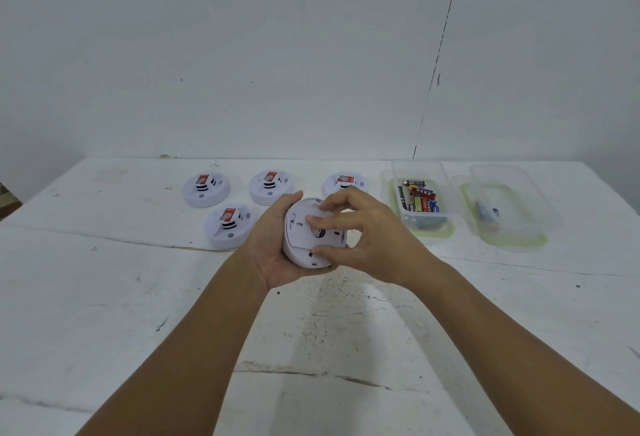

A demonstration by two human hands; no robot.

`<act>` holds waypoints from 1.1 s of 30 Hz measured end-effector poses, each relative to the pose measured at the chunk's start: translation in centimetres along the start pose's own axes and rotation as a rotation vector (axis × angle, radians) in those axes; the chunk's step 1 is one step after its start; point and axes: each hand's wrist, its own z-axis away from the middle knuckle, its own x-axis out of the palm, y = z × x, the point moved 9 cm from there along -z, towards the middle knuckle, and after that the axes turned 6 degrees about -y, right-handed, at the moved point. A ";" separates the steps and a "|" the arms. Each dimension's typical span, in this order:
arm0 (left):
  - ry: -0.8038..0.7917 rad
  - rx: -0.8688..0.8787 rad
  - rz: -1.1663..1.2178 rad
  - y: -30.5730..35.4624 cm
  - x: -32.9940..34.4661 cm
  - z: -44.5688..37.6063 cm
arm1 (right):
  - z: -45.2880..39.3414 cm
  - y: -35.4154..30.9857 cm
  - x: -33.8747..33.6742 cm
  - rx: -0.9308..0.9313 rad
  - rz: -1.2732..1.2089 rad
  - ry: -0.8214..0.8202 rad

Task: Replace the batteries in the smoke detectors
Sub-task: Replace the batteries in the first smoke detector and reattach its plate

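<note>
A round white smoke detector (301,234) is held above the table with its back side turned toward me. My left hand (273,248) cups it from the left and below. My right hand (360,231) grips its back plate, fingers on the top edge and thumb at the bottom. Several more white detectors lie face up on the table behind: one at the far left (206,189), one at the back middle (270,187), one partly hidden behind my right hand (346,182), and a nearer one (228,225).
A clear plastic box (424,200) at the right holds several batteries. Further right, a second clear box (509,207) holds one or two batteries. The white table (138,297) is scuffed and cracked; a white wall stands behind it.
</note>
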 end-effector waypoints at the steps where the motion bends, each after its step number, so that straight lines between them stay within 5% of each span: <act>1: 0.006 0.002 -0.005 0.0 -0.1 0.0 | 0.0 0.1 0.1 0.008 -0.007 0.004; 33: 0.053 0.076 -0.030 1.3 -0.2 0.6 | 0.0 -0.4 0.1 0.144 0.002 0.158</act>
